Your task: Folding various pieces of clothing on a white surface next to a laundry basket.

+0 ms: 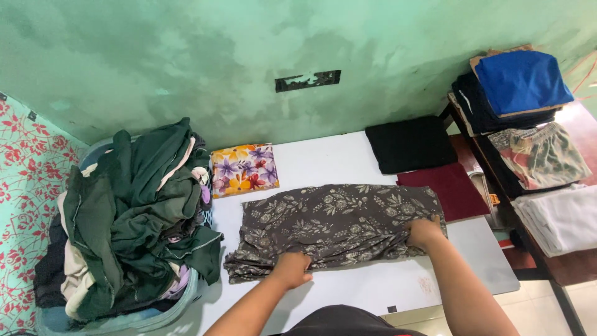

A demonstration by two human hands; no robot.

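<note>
A basket [124, 320] of unfolded clothes sits at far left. Your left hand [291, 269] and right hand [425, 231] each pinch the near edge of a grey floral cloth [336, 218], spread on the white table [373, 286] and only partly folded. Folded stacks [528, 124] lie at right; much remains.

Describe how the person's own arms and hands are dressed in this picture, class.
Both forearms are bare, with no sleeves in view. The left hand and right hand wear no gloves; no rings, watch or bracelets can be seen. A dark garment shows at the bottom edge.
</note>
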